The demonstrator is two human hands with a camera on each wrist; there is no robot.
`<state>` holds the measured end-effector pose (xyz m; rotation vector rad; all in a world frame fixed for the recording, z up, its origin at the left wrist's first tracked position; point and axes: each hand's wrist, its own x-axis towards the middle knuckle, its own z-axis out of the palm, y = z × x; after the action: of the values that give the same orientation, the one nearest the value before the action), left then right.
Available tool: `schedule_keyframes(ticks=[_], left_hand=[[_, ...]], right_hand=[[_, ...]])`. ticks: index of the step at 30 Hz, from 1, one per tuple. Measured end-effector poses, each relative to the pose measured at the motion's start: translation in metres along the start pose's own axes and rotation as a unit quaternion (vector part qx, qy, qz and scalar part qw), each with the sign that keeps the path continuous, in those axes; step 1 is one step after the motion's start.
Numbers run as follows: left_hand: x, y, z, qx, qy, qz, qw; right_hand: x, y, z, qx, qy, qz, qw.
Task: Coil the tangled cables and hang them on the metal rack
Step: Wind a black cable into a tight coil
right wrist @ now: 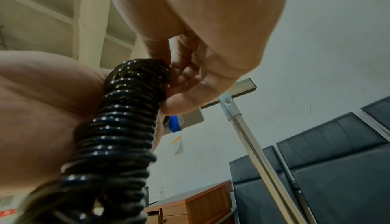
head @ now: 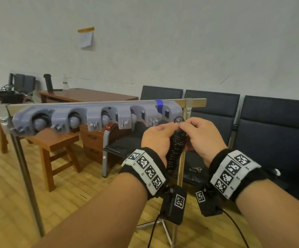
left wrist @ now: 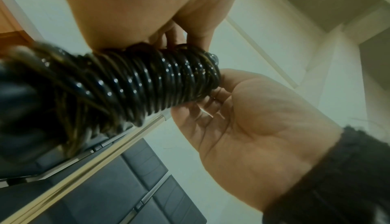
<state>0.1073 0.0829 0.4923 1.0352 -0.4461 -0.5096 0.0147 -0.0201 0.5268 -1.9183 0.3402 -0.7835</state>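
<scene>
A black spiral cable (head: 176, 146), wound into a tight coil, hangs upright between my two hands just below the right end of the metal rack (head: 98, 102). My left hand (head: 169, 127) grips the coil's top from the left. My right hand (head: 184, 125) pinches the same top end from the right, its fingers curled. A small dark loop (head: 178, 120) shows above my fingertips, next to the last grey hook (head: 153, 121). In the left wrist view the coil (left wrist: 147, 81) lies across my left palm (left wrist: 147, 11). In the right wrist view the coil (right wrist: 126, 119) runs up to my curled fingers (right wrist: 185, 77).
The grey holder strip (head: 59, 119) with several rounded clamps runs along the bar, blue tape (head: 159, 105) near its right end. The rack's upright pole (head: 181, 169) stands behind the coil. Black chairs (head: 270, 126) are behind, a wooden stool (head: 55, 145) and desk (head: 87, 95) to the left.
</scene>
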Motion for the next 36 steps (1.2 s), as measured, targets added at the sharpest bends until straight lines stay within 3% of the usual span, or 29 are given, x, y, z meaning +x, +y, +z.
schedule_keyframes(ticks=[9,15,23,29,32,36], left_hand=[[0.008,-0.001,0.008,-0.009,0.023,-0.019,1.000],[0.014,-0.010,0.004,0.023,0.036,-0.029,0.999],[0.015,-0.009,-0.005,0.212,0.045,0.045,0.975],[-0.025,-0.014,-0.022,0.339,0.059,0.070,0.936],[-0.054,-0.025,-0.023,0.378,0.023,0.045,0.924],[-0.091,-0.049,-0.003,0.438,-0.106,0.011,0.893]], right_hand=[[0.014,0.007,-0.006,0.028,-0.015,-0.004,0.999],[0.019,0.021,-0.007,0.057,-0.037,0.049,0.996],[0.013,0.025,-0.007,-0.027,-0.045,0.026,0.998],[-0.038,0.024,-0.035,-0.088,-0.075,0.068,0.991],[-0.075,0.033,-0.060,-0.144,-0.109,0.081,0.980],[-0.126,0.055,-0.098,-0.239,-0.154,0.092,0.954]])
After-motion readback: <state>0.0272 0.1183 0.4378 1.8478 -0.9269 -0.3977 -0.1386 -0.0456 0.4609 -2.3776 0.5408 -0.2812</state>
